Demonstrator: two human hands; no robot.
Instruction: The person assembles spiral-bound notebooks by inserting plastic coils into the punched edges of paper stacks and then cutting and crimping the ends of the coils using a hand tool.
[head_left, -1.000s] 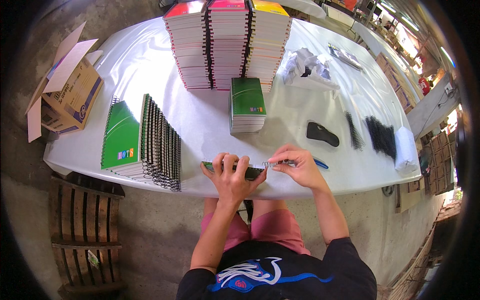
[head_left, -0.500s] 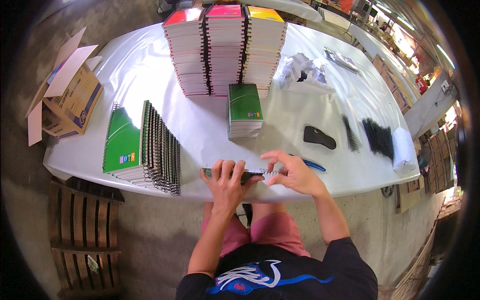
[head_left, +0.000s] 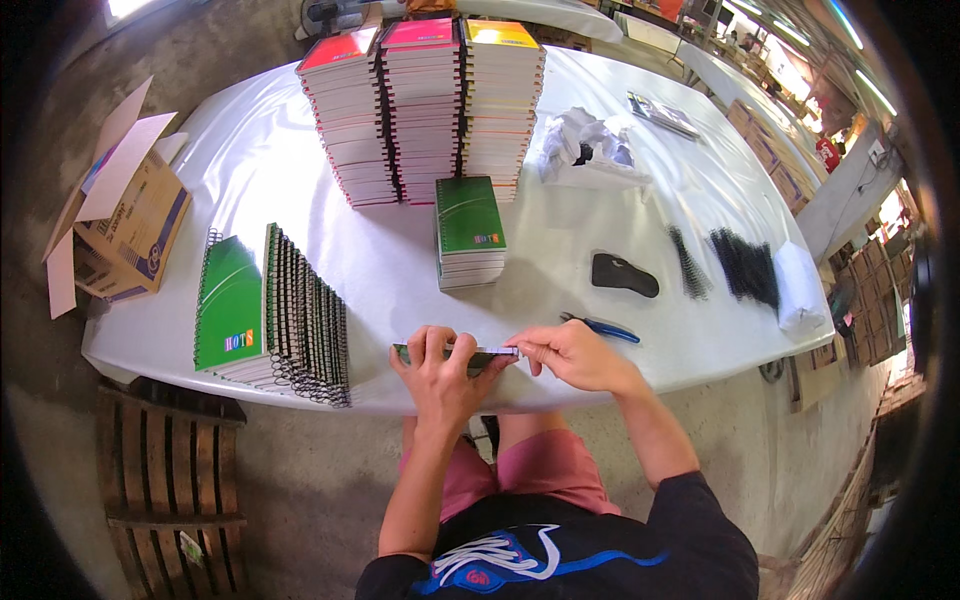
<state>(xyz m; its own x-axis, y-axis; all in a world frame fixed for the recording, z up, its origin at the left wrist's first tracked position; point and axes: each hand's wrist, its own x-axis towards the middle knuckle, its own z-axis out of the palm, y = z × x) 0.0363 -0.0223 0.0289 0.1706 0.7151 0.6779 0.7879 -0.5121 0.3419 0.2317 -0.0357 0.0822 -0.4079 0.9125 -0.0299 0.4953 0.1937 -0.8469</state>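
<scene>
My left hand [head_left: 440, 372] grips a green-covered notebook [head_left: 483, 360], held edge-on near the front edge of the table. At the notebook's right end my right hand [head_left: 560, 357] is closed in a pinch, where a spiral wire coil showed a moment earlier. My fingers now hide most of that coil. Just beyond the right hand lie blue-handled pliers [head_left: 606, 328]. A short stack of green notebooks [head_left: 470, 225] stands ahead of my hands. To the left, several wire-bound green notebooks [head_left: 232, 300] lean together in a fanned row.
Tall stacks of red [head_left: 352, 130], pink [head_left: 425, 120] and yellow [head_left: 500, 110] notebooks rise at the back. A black pouch-like item [head_left: 625, 275], black coils [head_left: 743, 268] and crumpled plastic [head_left: 590, 150] lie rightward. An open carton [head_left: 135, 225] stands left, above a wooden slatted pallet [head_left: 170, 480].
My right hand has moved left against the notebook's end, and its spread fingers have closed. The stretch of coil that stuck out there no longer shows. The whole view has shifted slightly.
</scene>
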